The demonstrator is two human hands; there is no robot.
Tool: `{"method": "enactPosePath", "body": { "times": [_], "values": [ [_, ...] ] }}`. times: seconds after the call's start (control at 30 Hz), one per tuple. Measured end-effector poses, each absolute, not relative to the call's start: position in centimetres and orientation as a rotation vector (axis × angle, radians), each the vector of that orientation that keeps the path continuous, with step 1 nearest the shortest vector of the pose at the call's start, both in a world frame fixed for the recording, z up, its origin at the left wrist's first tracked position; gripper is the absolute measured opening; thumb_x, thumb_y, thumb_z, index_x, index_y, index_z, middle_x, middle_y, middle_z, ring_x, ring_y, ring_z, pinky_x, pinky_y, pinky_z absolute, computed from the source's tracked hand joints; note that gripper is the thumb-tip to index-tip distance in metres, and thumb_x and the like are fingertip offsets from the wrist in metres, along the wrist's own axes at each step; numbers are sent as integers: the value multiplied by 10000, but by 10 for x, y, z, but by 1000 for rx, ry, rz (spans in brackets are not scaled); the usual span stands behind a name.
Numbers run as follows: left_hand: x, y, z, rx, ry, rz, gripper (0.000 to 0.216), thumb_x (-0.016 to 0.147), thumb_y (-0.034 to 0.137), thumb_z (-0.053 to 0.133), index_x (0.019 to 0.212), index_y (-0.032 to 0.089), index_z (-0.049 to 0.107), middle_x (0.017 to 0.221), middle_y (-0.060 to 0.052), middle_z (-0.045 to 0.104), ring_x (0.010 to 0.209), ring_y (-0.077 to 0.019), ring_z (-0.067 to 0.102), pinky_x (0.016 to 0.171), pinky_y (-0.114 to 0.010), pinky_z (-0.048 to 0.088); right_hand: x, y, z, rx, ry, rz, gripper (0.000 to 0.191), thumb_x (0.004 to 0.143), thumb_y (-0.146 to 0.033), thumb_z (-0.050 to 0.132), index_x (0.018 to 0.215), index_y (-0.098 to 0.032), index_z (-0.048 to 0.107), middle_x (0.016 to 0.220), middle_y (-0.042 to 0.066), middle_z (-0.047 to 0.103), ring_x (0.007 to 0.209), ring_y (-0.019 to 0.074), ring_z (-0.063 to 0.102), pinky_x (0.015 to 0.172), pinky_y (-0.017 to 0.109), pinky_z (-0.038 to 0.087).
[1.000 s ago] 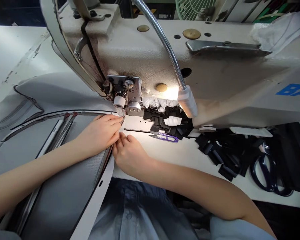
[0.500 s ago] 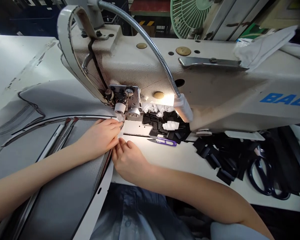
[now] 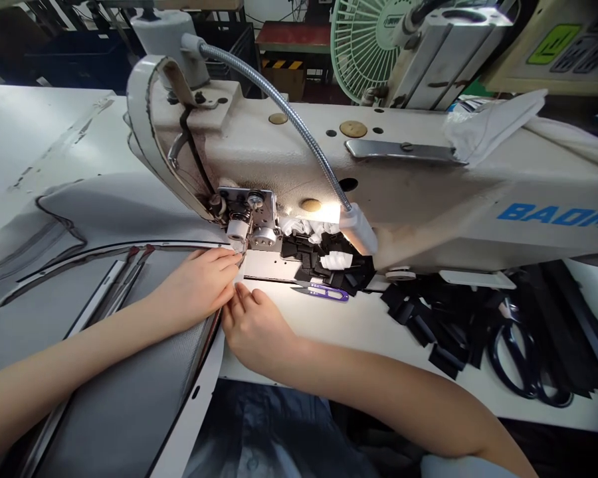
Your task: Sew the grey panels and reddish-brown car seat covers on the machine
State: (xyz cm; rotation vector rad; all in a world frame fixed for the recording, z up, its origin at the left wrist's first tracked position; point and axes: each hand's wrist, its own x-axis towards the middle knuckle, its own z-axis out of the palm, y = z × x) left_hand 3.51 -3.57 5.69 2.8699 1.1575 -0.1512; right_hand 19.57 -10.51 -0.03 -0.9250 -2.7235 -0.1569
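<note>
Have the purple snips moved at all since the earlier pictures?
No. Against the metal sewing plate, the purple snips lie in the same place; only the camera view has shifted.

Grey fabric (image 3: 129, 398) looks matt (the lamp neck (image 3: 305, 133), shiny ribbed metal).

A grey, finely textured fabric panel (image 3: 129, 405) spreads across the lower left; a long, white, slotted strip (image 3: 192, 417) slants along its right edge, apparently attached.

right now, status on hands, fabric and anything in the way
Left hand on fabric, near sewing head. Right hand at white strip. Snips lie clear of fabric.
</note>
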Motion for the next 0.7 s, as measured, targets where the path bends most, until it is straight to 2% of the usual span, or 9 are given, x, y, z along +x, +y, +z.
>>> {"method": "enactPosePath", "body": {
  "times": [0.43, 0.6, 0.7],
  "values": [
    [35, -35, 53, 2844, 1155, -37, 329, 951, 183, 439, 1106, 119, 721, 1289, -140, 688, 1246, -304, 577, 1033, -466, 474, 197, -107, 1, -889, -2718, -193, 368, 979, -115, 413, 1198, 61, 651, 1191, 311, 687, 1152, 369, 657, 772, 437, 484],
    [35, -36, 50, 2843, 1171, -34, 355, 947, 171, 469, 1218, 86, 682, 1306, -145, 679, 1274, -295, 562, 1047, -450, 466, 198, -107, 2, -878, -2758, -135, 392, 985, -128, 411, 1246, 75, 620, 1196, 317, 681, 1166, 353, 646, 803, 443, 481],
    [36, -37, 51, 2874, 1189, -81, 326, 952, 159, 469, 1175, 98, 698, 1315, -131, 675, 1290, -278, 547, 1050, -421, 452, 199, -107, 2, -876, -2749, -128, 386, 975, -143, 434, 1230, 69, 632, 1180, 306, 691, 1177, 368, 637, 796, 433, 474]
  ]
}}
